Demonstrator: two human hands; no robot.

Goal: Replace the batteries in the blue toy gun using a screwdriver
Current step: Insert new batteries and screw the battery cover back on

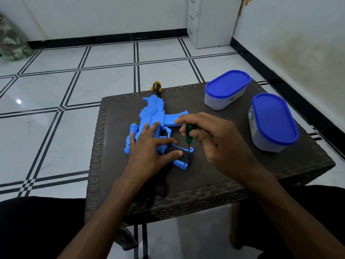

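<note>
The blue toy gun (152, 113) lies flat on the brown wicker table (220, 176), its black-and-yellow muzzle pointing away from me. My left hand (149, 146) presses flat on the gun's body, with the thumb on the black grip cover (172, 150). My right hand (211, 139) is shut on a screwdriver with a green handle (189, 133), held upright. The screwdriver's tip meets the far end of the grip, near its black cover. The gun's black stock (161, 187) reaches toward me and is partly hidden under my left forearm.
Two clear tubs with blue lids stand on the table's right side, one at the back (226, 89) and one nearer (272, 122). The table is small, with tiled floor (56, 113) around it. A white drawer cabinet (211, 21) stands by the far wall.
</note>
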